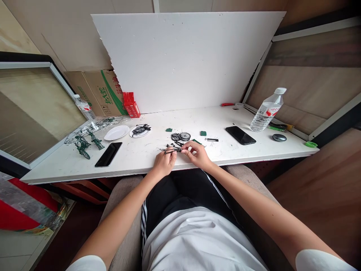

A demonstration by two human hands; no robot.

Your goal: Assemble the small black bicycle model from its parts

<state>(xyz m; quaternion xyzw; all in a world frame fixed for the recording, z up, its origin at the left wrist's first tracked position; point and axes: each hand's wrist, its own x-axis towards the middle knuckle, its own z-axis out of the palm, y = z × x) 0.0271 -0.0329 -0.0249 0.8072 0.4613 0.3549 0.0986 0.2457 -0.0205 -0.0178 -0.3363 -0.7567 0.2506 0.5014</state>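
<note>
Near the table's front edge, my left hand (164, 162) is closed on a thin black model bicycle part (170, 151) shaped like a narrow fork. My right hand (199, 153) pinches at the right end of that part; its fingertips hide what exactly they grip. Just beyond the hands lie small black spoked wheels (185, 136) and several tiny dark pieces. A green strip (197, 141) lies partly behind my right hand. To its right is a short black bar-like piece (212, 139). Two small green blocks, one left (169, 130) and one right (203, 133), rest farther back.
Leftward are a white plate (116, 133), black parts (141, 130) on another plate, a phone (108, 154) and dark green model bicycles (81, 146). Rightward are a black phone (240, 135), a water bottle (267, 110) and a round dark object (279, 137). A white board (186, 62) stands behind.
</note>
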